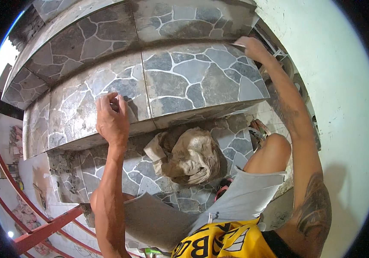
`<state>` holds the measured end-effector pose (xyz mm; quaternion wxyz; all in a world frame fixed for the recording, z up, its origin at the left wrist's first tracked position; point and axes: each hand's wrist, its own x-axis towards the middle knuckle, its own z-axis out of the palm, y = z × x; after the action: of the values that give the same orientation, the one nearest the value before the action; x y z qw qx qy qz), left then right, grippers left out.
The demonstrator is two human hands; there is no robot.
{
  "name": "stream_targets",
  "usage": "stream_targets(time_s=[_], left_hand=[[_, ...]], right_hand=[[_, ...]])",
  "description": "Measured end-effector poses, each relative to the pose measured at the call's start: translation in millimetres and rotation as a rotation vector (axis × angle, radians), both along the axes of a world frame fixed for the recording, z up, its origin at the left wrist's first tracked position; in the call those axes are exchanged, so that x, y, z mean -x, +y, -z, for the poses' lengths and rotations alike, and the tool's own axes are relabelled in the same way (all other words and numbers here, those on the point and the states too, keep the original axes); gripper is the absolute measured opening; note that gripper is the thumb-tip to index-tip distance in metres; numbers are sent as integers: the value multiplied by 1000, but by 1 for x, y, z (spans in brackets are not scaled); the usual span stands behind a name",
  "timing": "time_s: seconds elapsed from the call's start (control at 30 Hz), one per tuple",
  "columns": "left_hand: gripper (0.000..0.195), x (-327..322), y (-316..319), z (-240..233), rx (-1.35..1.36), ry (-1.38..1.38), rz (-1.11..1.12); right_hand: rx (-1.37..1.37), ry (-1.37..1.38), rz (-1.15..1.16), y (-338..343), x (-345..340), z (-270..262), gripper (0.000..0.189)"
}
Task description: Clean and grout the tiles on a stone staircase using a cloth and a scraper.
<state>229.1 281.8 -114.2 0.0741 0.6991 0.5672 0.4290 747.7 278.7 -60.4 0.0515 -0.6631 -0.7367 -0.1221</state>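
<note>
My left hand [112, 117] is at the front part of a stair tread [189, 80] faced with grey crazy-paving-pattern tiles and white joint lines. Its fingers are curled, and I cannot tell whether anything is inside them. Out at the tread's back right corner, my right hand [254, 49] grips a thin, flat, pale piece [239, 44]. The piece lies close to the joint where the tread meets the riser [184, 24]; its far end is hard to make out. Dark grime runs along that joint.
A crumpled, dirty beige cloth sack [195, 156] rests on the lower step [139, 174] between my legs. A white wall [339, 96] rises on the right. Red metal railing bars [49, 227] curve along the left side. Assorted items [287, 67] stand beyond the stair's right end.
</note>
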Motion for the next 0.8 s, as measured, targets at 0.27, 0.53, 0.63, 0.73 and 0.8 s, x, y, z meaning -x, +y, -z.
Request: stream_targets(time_s=[0.27, 0.53, 0.63, 0.73, 0.8], left_hand=[[14, -2, -1, 0, -132, 86, -4], [14, -5, -1, -1, -154, 47, 1], [15, -4, 0, 1, -154, 40, -5], [15, -6, 1, 3, -169, 43, -10], [14, -7, 0, 3, -178, 53, -10]], right_hand=[[34, 39, -71, -4, -7, -13, 36], [169, 64, -4, -12, -24, -16, 38], [10, 35, -18, 0, -22, -10, 41], [108, 44, -30, -6, -27, -16, 40], [209, 27, 13, -13, -22, -18, 39]])
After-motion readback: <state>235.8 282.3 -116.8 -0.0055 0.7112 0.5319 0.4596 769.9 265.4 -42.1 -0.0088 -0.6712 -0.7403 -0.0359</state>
